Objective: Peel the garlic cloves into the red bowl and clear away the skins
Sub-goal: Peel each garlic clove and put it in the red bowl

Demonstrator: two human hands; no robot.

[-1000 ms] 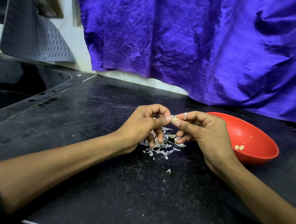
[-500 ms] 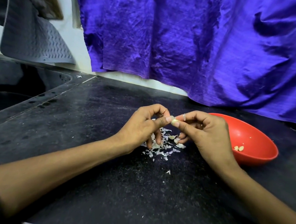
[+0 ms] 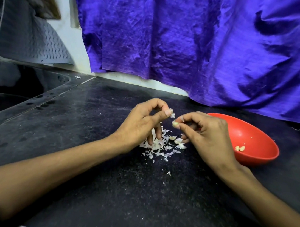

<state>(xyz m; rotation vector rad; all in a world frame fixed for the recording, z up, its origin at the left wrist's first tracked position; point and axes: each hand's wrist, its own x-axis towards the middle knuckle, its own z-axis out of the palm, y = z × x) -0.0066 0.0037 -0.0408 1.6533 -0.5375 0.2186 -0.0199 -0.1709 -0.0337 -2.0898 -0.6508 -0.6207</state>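
My right hand [image 3: 206,137] pinches a small garlic clove [image 3: 175,124] between thumb and fingertips, just above the black counter. My left hand [image 3: 142,125] pinches a scrap of white skin [image 3: 172,115] between thumb and forefinger, a little apart from the clove. Below both hands lies a heap of white garlic skins [image 3: 157,145], with two unpeeled cloves [image 3: 175,139] in it. The red bowl [image 3: 250,135] stands to the right, partly behind my right hand, and holds a few peeled cloves [image 3: 240,148].
The black counter [image 3: 137,195] is dusted with small skin flakes. A dark sink [image 3: 3,90] lies at the left. A grey ribbed mat [image 3: 32,42] hangs on the wall above it. A blue-violet cloth [image 3: 199,44] hangs behind the counter.
My hands were joined on the clove; now they have drawn apart, the left carrying off a piece of skin while the right keeps the clove.
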